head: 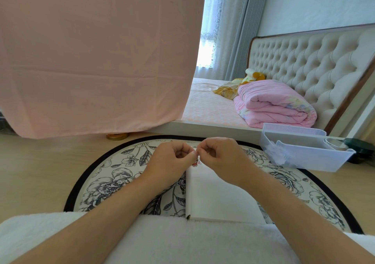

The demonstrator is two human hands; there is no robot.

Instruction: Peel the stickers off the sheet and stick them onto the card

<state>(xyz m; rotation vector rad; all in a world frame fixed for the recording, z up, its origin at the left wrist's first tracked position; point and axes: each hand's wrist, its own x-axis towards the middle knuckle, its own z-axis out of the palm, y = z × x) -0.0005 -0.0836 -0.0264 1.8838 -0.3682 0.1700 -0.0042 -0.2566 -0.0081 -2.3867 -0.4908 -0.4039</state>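
Together, left hand (172, 158) and right hand (219, 156) pinch a sticker (196, 162) above the card (213, 194).

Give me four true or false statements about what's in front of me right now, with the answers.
1. The left hand and the right hand both pinch a small sticker piece above the white card. True.
2. The card lies on a plain grey mat. False: it lies on a floral mat with a black rim.
3. A clear plastic bin sits to the right of the hands. True.
4. The pink quilt is spread out flat. False: it is folded.
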